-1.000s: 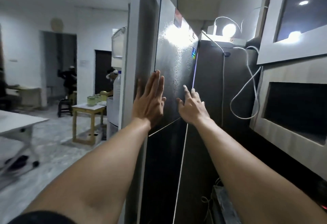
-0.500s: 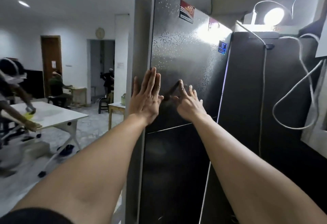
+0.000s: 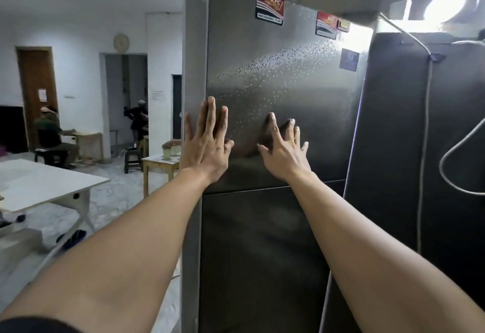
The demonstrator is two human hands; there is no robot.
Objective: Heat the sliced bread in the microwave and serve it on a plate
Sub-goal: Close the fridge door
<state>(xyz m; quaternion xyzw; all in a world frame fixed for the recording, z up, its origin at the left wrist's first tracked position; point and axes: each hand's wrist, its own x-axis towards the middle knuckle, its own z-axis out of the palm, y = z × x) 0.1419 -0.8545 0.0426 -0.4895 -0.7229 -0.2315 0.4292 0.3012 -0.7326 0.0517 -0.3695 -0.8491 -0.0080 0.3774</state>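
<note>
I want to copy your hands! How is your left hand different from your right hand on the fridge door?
The left hand has its fingers close together; the right hand spreads them wide. The left hand sits at the left edge of the upper fridge door; the right hand is nearer its middle. Both are open, touch that door and hold nothing.

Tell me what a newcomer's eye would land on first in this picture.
Two bare hands press on the steel fridge door at centre: the left hand lies flat at the door's left edge, and the right hand is spread beside it. Above them a red KFC sticker sits near the door's top, and a bright lamp glares at the upper right.
</note>
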